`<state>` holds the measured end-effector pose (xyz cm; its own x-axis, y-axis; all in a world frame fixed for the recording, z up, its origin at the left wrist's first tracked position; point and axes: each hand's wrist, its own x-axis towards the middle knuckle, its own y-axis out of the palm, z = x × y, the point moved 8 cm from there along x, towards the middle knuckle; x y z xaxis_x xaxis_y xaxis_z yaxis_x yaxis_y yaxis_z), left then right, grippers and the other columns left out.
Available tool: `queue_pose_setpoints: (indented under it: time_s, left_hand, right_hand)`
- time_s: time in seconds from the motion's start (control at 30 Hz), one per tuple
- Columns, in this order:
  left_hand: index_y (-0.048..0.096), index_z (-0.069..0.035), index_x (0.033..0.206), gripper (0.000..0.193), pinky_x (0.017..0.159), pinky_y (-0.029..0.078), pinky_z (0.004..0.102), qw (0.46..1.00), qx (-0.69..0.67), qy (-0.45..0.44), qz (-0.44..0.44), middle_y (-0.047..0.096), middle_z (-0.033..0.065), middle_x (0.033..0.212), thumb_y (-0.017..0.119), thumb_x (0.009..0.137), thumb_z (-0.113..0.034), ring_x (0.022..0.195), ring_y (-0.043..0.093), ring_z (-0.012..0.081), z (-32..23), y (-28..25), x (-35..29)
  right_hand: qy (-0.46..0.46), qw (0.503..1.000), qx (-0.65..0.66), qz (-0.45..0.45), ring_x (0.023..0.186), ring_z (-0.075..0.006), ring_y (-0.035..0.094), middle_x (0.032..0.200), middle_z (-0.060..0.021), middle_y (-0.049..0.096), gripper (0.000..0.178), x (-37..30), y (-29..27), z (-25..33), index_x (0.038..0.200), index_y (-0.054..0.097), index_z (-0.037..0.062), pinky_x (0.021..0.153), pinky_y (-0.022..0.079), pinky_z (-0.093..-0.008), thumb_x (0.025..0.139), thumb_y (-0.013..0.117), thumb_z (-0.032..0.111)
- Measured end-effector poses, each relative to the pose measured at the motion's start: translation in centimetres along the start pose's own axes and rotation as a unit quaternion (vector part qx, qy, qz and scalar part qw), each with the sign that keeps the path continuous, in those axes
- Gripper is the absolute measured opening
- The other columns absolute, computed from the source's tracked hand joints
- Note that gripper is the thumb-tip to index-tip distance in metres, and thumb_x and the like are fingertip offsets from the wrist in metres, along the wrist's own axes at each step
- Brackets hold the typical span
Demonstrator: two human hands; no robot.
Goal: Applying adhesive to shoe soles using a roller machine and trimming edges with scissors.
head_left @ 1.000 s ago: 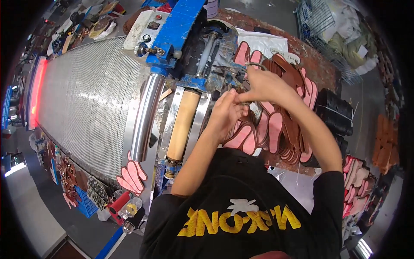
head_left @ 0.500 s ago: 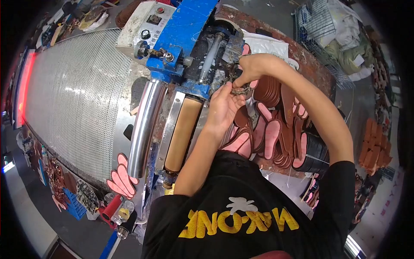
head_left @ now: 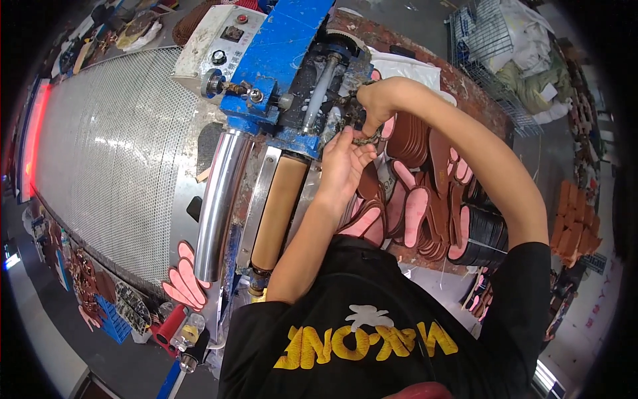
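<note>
Both my hands meet at the right side of a blue roller machine (head_left: 282, 40), by a dark, grimy clump (head_left: 365, 140) of parts or residue. My left hand (head_left: 344, 159) has its palm turned up, with fingers curled against the underside of that clump. From above reaches my right hand (head_left: 380, 103), its wrist bent and fingers closed down onto the same spot. What the fingertips grip is small and mostly hidden. Left of my forearm run a tan roller (head_left: 279, 213) and a shiny steel roller (head_left: 224, 199).
Stacked brown insoles (head_left: 407, 141) and pink-padded ones (head_left: 417, 216) crowd the table to the right. A mesh conveyor (head_left: 113, 146) stretches left, with several pink insoles (head_left: 187, 282) at its near corner. A wire cage (head_left: 482, 40) stands at the far right.
The whole view has shifted slightly, so the machine sits a little further left. My hands stay together at the same spot, with only small finger movement.
</note>
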<state>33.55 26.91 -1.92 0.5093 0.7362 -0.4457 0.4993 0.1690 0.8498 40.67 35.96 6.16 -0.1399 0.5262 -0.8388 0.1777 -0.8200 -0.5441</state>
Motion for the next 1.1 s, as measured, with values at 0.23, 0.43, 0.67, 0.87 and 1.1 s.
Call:
queue_pose_setpoints:
  time_s: [0.23,0.43,0.67,0.87,1.1]
  left_hand:
    - [0.057,-0.003,0.098,0.025,0.063,0.056,0.0313,0.999,0.004,0.036,-0.017,0.064,0.01,0.083,0.05,0.103,-0.026,0.069,0.065,0.0192,0.0,-0.5,0.5]
    - [0.054,-0.001,0.105,0.027,0.061,0.057,0.0326,0.997,0.056,0.028,-0.038,0.065,0.0116,0.09,0.044,0.105,-0.026,0.068,0.066,0.0205,-0.1,-0.2,1.0]
    - [0.052,-0.002,0.106,0.022,0.06,0.058,0.0324,0.992,0.117,0.02,-0.038,0.065,0.0126,0.092,0.045,0.104,-0.023,0.069,0.068,0.0214,-0.2,-0.6,0.7]
    - [0.049,-0.002,0.107,0.024,0.061,0.058,0.0327,0.989,0.147,-0.007,-0.019,0.065,0.0129,0.09,0.046,0.104,-0.025,0.07,0.068,0.0221,0.0,-0.1,0.8]
    - [0.05,-0.001,0.104,0.028,0.062,0.059,0.0327,0.978,0.196,-0.052,0.045,0.069,0.0233,0.094,0.049,0.103,-0.029,0.069,0.069,0.0225,0.5,0.3,0.8]
  right_hand:
    - [-0.013,0.997,-0.079,0.021,0.089,-0.0328,0.069,0.101,-0.0209,0.07,0.078,1.5,-0.1,0.4,0.11,0.066,-0.0078,0.078,0.056,-0.0397,0.061,0.083,0.051]
    - [0.127,0.979,-0.142,-0.07,0.096,-0.0316,0.068,0.111,-0.013,0.068,0.072,-0.4,0.1,1.1,0.12,0.063,-0.0013,0.079,0.054,-0.0484,0.074,0.071,0.053]
    - [0.122,0.864,-0.455,-0.174,0.066,-0.0235,0.064,0.085,-0.0036,0.066,0.027,1.1,2.0,3.1,0.094,0.076,0.0111,0.046,0.046,-0.0502,0.081,0.064,0.032]
    - [0.046,0.917,-0.293,-0.266,0.059,-0.0221,0.066,0.067,-0.0006,0.068,0.014,0.8,2.1,1.6,0.077,0.076,0.0137,0.042,0.048,-0.045,0.079,0.063,0.02]
    - [-0.06,0.89,-0.257,-0.372,0.068,-0.0218,0.071,0.071,-0.006,0.071,0.014,-1.0,1.3,1.3,0.069,0.073,0.0135,0.058,0.053,-0.0344,0.077,0.064,0.019]
